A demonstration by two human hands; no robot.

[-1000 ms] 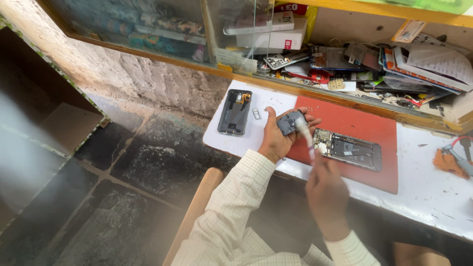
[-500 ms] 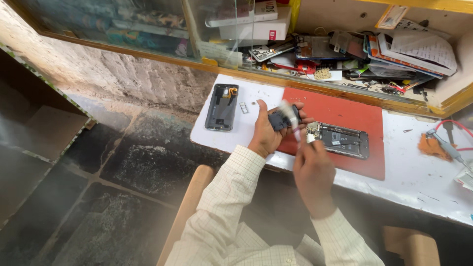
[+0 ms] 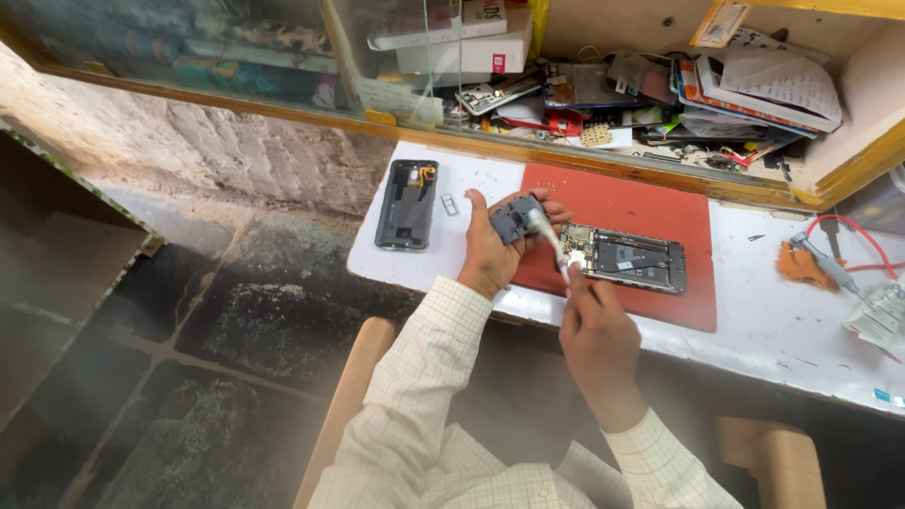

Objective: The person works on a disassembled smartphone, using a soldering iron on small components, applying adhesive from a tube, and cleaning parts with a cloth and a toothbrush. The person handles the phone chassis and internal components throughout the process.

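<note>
While brushed, opened phone (image 3: 627, 257) beside back cover (image 3: 406, 204).

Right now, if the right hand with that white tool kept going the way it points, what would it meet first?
Probably the small dark part held in the left hand: the right hand aims its white tool there. Depth is unclear.

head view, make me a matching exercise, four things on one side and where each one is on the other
Things:
1. opened phone
2. phone back cover
3. small dark part
4. brush

Places:
A. in the left hand
B. on the red mat
C. in the right hand
D. on the white table, left of the mat

Pairs: 1-B, 2-D, 3-A, 4-C
</note>
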